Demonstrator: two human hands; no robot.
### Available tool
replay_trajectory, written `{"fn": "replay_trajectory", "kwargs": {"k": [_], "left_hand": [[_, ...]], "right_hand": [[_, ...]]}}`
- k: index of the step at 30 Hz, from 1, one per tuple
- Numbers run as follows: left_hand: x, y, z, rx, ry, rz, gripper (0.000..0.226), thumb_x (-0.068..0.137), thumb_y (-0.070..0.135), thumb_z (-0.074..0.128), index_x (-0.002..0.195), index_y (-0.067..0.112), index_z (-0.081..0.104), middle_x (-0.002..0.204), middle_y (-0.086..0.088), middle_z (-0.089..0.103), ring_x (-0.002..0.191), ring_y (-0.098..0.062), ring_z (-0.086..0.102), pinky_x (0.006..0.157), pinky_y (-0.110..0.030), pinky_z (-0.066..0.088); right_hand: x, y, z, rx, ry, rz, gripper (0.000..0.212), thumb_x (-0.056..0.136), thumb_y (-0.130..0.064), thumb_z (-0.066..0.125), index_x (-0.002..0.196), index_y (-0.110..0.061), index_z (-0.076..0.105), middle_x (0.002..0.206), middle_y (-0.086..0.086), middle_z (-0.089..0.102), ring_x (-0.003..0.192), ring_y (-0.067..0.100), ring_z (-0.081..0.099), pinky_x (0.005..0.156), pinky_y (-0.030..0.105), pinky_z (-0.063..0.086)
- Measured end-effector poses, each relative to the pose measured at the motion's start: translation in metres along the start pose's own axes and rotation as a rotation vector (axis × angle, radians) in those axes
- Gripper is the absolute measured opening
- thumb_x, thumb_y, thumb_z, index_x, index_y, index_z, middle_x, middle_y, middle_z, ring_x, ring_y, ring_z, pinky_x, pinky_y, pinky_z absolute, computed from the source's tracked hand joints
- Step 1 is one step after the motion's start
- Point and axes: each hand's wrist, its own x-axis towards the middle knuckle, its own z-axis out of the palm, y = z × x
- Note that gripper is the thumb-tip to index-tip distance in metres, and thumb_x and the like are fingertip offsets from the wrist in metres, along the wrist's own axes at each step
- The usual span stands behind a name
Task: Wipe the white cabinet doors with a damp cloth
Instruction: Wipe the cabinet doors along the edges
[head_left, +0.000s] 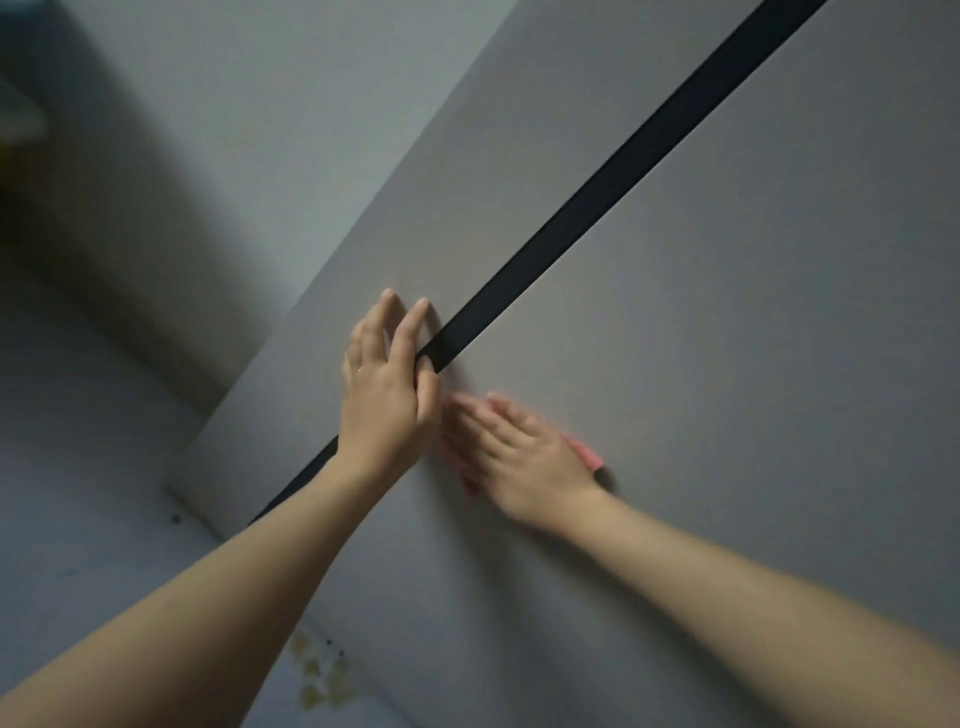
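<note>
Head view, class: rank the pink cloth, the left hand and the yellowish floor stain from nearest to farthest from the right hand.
1. Pink cloth: pressed flat under the right hand.
2. Left hand: just beside it, at the dark strip.
3. Yellowish floor stain: far below, on the floor.

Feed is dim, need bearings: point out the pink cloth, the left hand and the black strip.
pink cloth (589, 455): head view, edge showing beside right hand.
left hand (387, 395): head view, back of hand.
black strip (597, 195): head view, mid-length.

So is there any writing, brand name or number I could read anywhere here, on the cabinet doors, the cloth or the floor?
None: no word, label, number or sign shows in this view.
The white cabinet doors and the black strip between them are plain.
The pink cloth under the right hand is blurred and mostly hidden.
The left hand wears a plain ring.
The floor shows only stains.
</note>
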Motion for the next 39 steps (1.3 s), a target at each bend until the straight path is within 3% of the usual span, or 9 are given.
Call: {"fn": "replay_trajectory", "kwargs": {"k": [6,10,15,20,22,26,30,35,39], "left_hand": [[0.006,-0.019,0.0,-0.012,0.046,-0.052,0.058,0.087,0.022,0.04,0.144,0.013,0.037,0.154,-0.016,0.024,0.139,-0.035,0.023,0.115,-0.037,0.013],[0.01,-0.034,0.005,-0.032,0.097,-0.015,0.058,0.089,0.029,0.032,0.143,0.008,0.037,0.152,-0.015,0.028,0.138,-0.031,0.023,0.115,-0.03,0.009],[0.009,-0.054,0.001,-0.026,0.133,-0.14,0.066,0.087,0.038,0.024,0.145,0.007,0.034,0.154,-0.015,0.026,0.14,-0.032,0.024,0.116,-0.038,0.013],[0.007,-0.052,-0.004,-0.011,0.086,-0.132,0.06,0.09,0.028,0.032,0.147,0.008,0.03,0.157,-0.011,0.02,0.143,-0.029,0.019,0.115,-0.033,0.01],[0.007,-0.049,-0.005,-0.002,0.064,-0.155,0.063,0.089,0.029,0.032,0.149,0.011,0.025,0.158,-0.008,0.015,0.145,-0.025,0.013,0.116,-0.035,0.009],[0.004,-0.047,-0.001,-0.003,0.053,-0.166,0.065,0.09,0.027,0.033,0.151,0.011,0.019,0.159,-0.008,0.01,0.147,-0.021,0.008,0.115,-0.038,0.009],[0.003,-0.062,-0.002,-0.004,0.067,-0.089,0.061,0.089,0.019,0.037,0.149,0.009,0.025,0.158,-0.012,0.016,0.146,-0.024,0.014,0.115,-0.032,0.012],[0.005,-0.084,-0.006,0.058,0.084,0.047,0.056,0.089,0.012,0.037,0.144,0.003,0.036,0.152,-0.022,0.025,0.143,-0.034,0.022,0.118,-0.04,0.015],[-0.002,-0.095,-0.009,0.093,0.051,0.03,0.058,0.089,0.012,0.039,0.146,0.006,0.032,0.153,-0.024,0.02,0.144,-0.036,0.018,0.117,-0.03,0.008]], "right_hand": [[0.014,0.124,-0.041,-0.028,0.274,0.458,0.06,0.096,-0.031,0.034,0.147,-0.001,0.023,0.152,0.019,0.027,0.141,0.031,0.024,0.117,0.039,-0.002],[0.065,0.12,-0.049,-0.017,0.315,0.582,0.065,0.096,-0.034,0.034,0.148,0.002,0.019,0.155,0.021,0.02,0.144,0.033,0.018,0.116,0.042,0.0],[0.105,0.032,-0.02,-0.104,0.255,0.241,0.058,0.096,-0.034,0.031,0.145,-0.005,0.031,0.152,0.013,0.03,0.141,0.028,0.028,0.117,0.042,0.005],[0.036,-0.011,-0.004,-0.13,-0.008,-0.057,0.052,0.089,-0.035,0.042,0.137,-0.016,0.049,0.146,0.001,0.042,0.137,0.015,0.034,0.115,0.036,0.006],[0.008,0.016,-0.008,-0.11,0.03,-0.047,0.053,0.089,-0.03,0.036,0.138,-0.013,0.047,0.144,0.003,0.044,0.136,0.017,0.03,0.115,0.037,0.008],[-0.008,0.08,-0.021,-0.062,0.144,0.228,0.058,0.095,-0.031,0.033,0.146,-0.004,0.028,0.151,0.01,0.027,0.146,0.024,0.008,0.118,0.041,0.001],[0.017,0.062,-0.015,-0.045,0.196,0.33,0.063,0.096,-0.033,0.035,0.148,0.001,0.022,0.154,0.018,0.021,0.143,0.03,0.016,0.117,0.044,-0.002],[0.056,-0.021,0.013,-0.064,0.17,0.083,0.06,0.093,-0.031,0.037,0.143,0.002,0.033,0.149,0.016,0.035,0.138,0.032,0.033,0.117,0.044,0.004],[0.056,-0.092,0.034,-0.091,0.055,-0.112,0.055,0.09,-0.036,0.049,0.139,-0.012,0.046,0.145,0.006,0.043,0.137,0.023,0.037,0.117,0.041,0.018]]}}
